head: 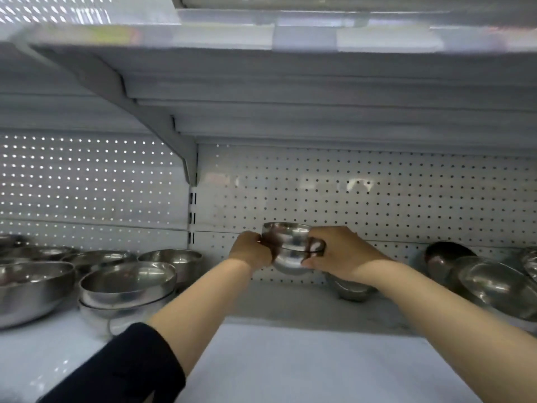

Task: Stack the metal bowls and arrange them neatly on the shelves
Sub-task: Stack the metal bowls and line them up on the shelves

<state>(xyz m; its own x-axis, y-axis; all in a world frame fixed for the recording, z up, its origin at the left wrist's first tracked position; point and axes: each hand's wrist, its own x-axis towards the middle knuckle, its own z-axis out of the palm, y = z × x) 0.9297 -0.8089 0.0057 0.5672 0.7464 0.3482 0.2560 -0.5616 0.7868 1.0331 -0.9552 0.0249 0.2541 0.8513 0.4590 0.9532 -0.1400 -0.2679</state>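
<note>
Partly done — both hands, left hand (251, 250) and right hand (338, 253), grip what looks like a small bowl stack (292, 248) above the shelf (290, 303), while loose bowls (494, 280) wait — one pair (128, 286) already nested.

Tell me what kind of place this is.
Probably a shop aisle or stockroom: white metal shelving with a perforated back panel, and many loose steel bowls. Both hands hold a small stack of bowls.

Two nested shiny metal bowls (290, 248), upright, above the white shelf (290, 359), between more bowls on either side.
</note>
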